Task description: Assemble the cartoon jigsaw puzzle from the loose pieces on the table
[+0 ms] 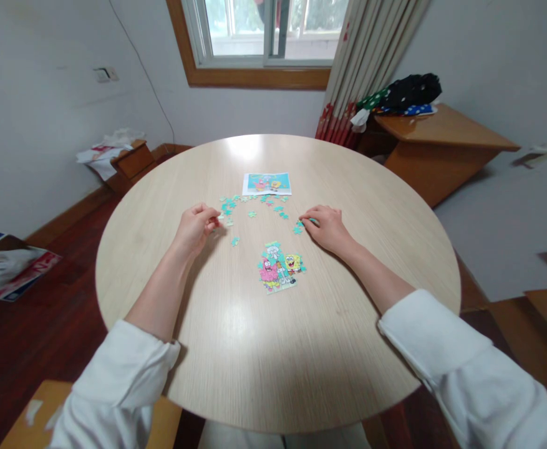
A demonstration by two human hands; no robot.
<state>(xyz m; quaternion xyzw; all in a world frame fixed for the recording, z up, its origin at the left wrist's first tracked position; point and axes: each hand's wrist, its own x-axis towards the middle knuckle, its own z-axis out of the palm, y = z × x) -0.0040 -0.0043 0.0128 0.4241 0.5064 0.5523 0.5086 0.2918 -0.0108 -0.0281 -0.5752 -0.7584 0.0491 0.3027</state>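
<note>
A partly joined jigsaw puzzle [280, 268] with cartoon figures lies flat on the round table, nearest the front. Loose turquoise puzzle pieces [229, 206] are scattered in an arc beyond it. To the left of the arc, my left hand [197, 229] is closed in a pinch, with a pale puzzle piece [221, 217] at its fingertips. My right hand [324, 227] rests on the table at the right end of the arc, fingers bent and close together over a small puzzle piece. Another turquoise piece [297, 230] lies just beside those fingertips. The right palm is hidden.
Behind the pieces lies a printed reference picture [267, 184]. The round wooden table [236, 362] has its curved edge beneath both forearms. A wooden desk [446, 131] with cloths on it stands at the right, and a cardboard box [165, 415] sits low at the left.
</note>
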